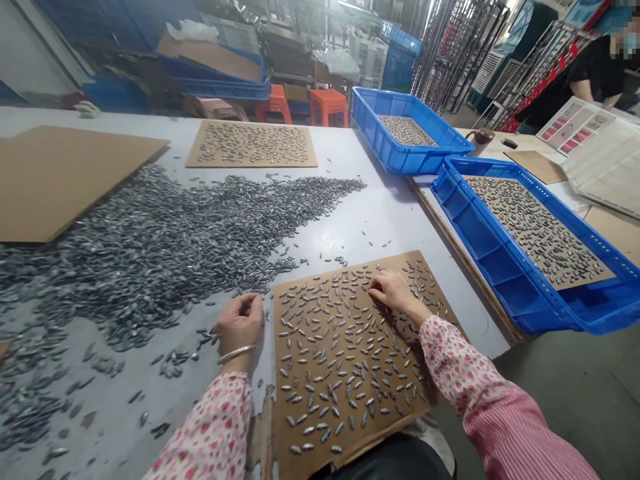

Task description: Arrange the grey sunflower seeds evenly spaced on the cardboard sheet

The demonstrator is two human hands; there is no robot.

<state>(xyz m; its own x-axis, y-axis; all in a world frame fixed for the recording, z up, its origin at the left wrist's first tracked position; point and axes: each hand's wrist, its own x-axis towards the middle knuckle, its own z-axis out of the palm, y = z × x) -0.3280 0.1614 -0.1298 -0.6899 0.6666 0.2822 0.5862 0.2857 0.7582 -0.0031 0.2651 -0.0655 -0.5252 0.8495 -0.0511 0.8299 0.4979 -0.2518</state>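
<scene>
A sheet of brown cardboard, dotted with small silvery spindle-shaped metal pieces, lies in front of me and reaches over the table's near edge. Over its upper right part is my right hand, fingertips pinched close to the pieces; whatever they grip is too small to make out. My left hand, a bangle at its wrist, is just off the sheet's left edge. Its fingers curl in towards the thumb, and their contents are hidden. Beside it spreads a big heap of the same metal pieces.
A second covered cardboard sheet lies at the back, and a bare one rests on the heap at left. Two blue crates at right hold similar sheets. Orange stools stand behind; a person is at far right.
</scene>
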